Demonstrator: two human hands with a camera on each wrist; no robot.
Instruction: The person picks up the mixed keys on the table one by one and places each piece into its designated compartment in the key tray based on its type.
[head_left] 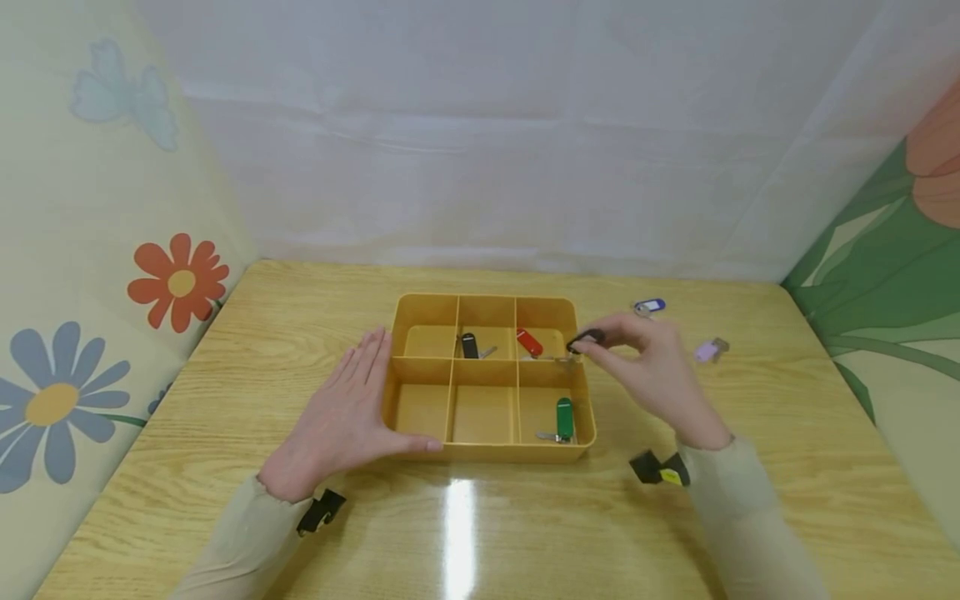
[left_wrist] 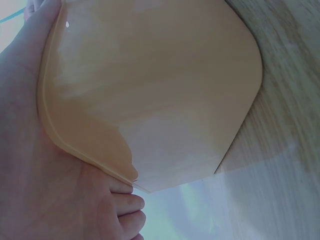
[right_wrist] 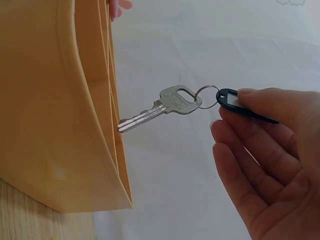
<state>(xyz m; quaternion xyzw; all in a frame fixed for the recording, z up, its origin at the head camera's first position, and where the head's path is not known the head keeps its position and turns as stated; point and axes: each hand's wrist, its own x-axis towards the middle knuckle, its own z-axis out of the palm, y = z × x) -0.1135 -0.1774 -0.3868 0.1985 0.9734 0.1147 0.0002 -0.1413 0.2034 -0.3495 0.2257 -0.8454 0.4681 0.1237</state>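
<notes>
A yellow divided box [head_left: 487,452] stands on the table. My left hand [head_left: 348,417] rests along its left side with straight fingers, the thumb lying across the front left corner. Between thumb and fingers, my right hand [head_left: 652,367] pinches a dark key tag [right_wrist: 235,102] by the box's right edge. From its ring hangs a silver key [right_wrist: 175,102], pointing toward the box. Inside, a black-tagged key [head_left: 469,346] lies in the back middle compartment and a red-tagged key [head_left: 529,342] in the back right. A green-tagged key [head_left: 565,418] occupies the front right compartment.
Right of the box, a blue-tagged key [head_left: 649,305] and a lilac-tagged key [head_left: 707,351] lie on the wooden table [head_left: 300,300]. A white sheet [head_left: 480,167] hangs behind, with flower-patterned panels [head_left: 180,283] at both sides.
</notes>
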